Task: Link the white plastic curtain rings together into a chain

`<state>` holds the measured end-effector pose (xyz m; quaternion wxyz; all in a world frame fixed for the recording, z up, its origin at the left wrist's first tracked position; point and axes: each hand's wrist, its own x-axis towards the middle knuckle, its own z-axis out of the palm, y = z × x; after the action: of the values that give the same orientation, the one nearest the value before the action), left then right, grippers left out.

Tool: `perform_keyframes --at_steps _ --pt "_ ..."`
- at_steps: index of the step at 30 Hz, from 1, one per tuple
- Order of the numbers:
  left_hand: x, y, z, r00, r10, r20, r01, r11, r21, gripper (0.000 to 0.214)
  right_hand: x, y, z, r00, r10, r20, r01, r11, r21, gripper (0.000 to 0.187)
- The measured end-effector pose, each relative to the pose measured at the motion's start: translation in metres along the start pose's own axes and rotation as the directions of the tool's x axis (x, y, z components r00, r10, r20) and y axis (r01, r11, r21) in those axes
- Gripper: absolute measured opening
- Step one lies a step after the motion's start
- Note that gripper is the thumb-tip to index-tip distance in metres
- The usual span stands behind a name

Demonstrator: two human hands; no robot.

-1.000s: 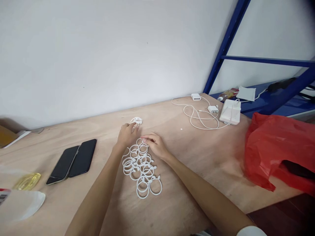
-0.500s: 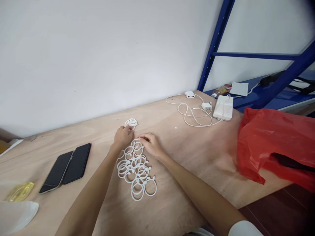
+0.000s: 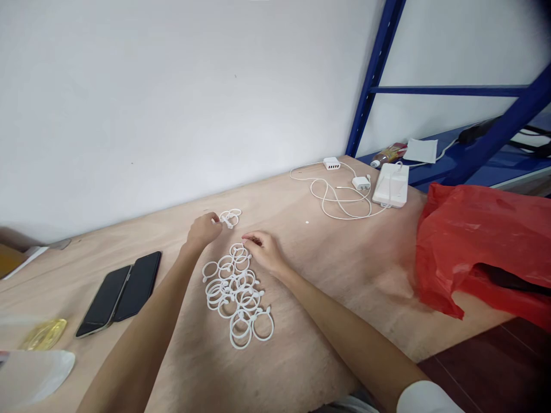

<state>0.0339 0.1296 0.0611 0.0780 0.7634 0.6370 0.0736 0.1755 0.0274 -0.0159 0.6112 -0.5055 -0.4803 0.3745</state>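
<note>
A heap of several white plastic rings point(image 3: 236, 292) lies on the wooden table point(image 3: 327, 258) in front of me. A smaller cluster of white rings point(image 3: 231, 217) sits farther back. My left hand point(image 3: 202, 228) reaches toward that small cluster, its fingers curled and pinched at the cluster's near edge. My right hand point(image 3: 263, 250) rests at the far end of the heap, fingertips pinched on the topmost ring.
Two black phones point(image 3: 120, 292) lie side by side at the left. A yellow transparent object point(image 3: 43, 334) and a white dish point(image 3: 30, 376) sit at the far left. White chargers with cables point(image 3: 348, 192) lie at the back right, beside a red plastic bag point(image 3: 477, 241) and a blue metal rack point(image 3: 430, 92).
My left hand has slid left and a little away from me, beside the small cluster. The right hand stays at the top of the heap. The camera has shifted slightly.
</note>
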Motion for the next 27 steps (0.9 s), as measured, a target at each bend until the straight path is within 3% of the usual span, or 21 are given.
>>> perform_keyframes --at_steps 3,6,8,10,12,14,16,18,21,27 --pt "-0.010 0.004 -0.002 0.992 0.119 -0.049 -0.105 0.968 0.227 0.028 0.001 0.001 0.000 1.000 0.005 -0.004 -0.005 1.000 0.002 0.015" --pt "-0.022 0.004 -0.005 0.964 0.258 -0.060 -0.198 0.853 0.483 0.027 0.001 0.003 0.000 1.000 0.001 -0.001 -0.001 1.000 -0.002 0.015" --pt "-0.026 0.001 -0.010 0.961 0.276 -0.035 -0.209 0.800 0.562 0.024 0.001 0.003 0.000 1.000 0.000 0.001 0.000 1.000 -0.004 0.015" --pt "-0.028 -0.004 -0.017 0.966 0.251 -0.059 -0.179 0.819 0.545 0.021 0.001 0.003 0.000 1.000 0.002 0.003 -0.002 1.000 -0.007 0.015" --pt "-0.031 -0.008 -0.022 0.964 0.221 -0.150 -0.147 0.908 0.391 0.020 0.001 0.001 0.000 1.000 0.007 0.006 -0.007 1.000 -0.001 0.014" --pt "-0.038 -0.010 -0.020 0.954 0.195 -0.227 -0.188 0.981 0.053 0.020 0.000 -0.002 -0.001 1.000 0.018 -0.006 -0.018 1.000 0.018 0.015" --pt "-0.050 -0.007 -0.010 0.952 0.193 -0.239 -0.274 0.885 -0.376 0.024 0.000 -0.004 -0.001 0.999 0.043 -0.031 -0.041 0.998 0.050 0.020" --pt "-0.064 -0.003 0.005 0.953 0.182 -0.240 -0.296 0.721 -0.627 0.028 0.001 -0.006 -0.001 0.997 0.066 -0.044 -0.061 0.994 0.095 0.028" --pt "-0.082 0.004 0.025 0.953 0.183 -0.243 -0.303 0.630 -0.715 0.027 0.001 -0.005 -0.002 0.997 0.062 -0.034 -0.056 0.985 0.164 0.033" --pt "-0.095 0.012 0.033 0.943 0.164 -0.289 -0.320 0.680 -0.660 0.022 0.002 -0.004 -0.003 1.000 0.027 0.008 -0.028 0.977 0.213 0.030"
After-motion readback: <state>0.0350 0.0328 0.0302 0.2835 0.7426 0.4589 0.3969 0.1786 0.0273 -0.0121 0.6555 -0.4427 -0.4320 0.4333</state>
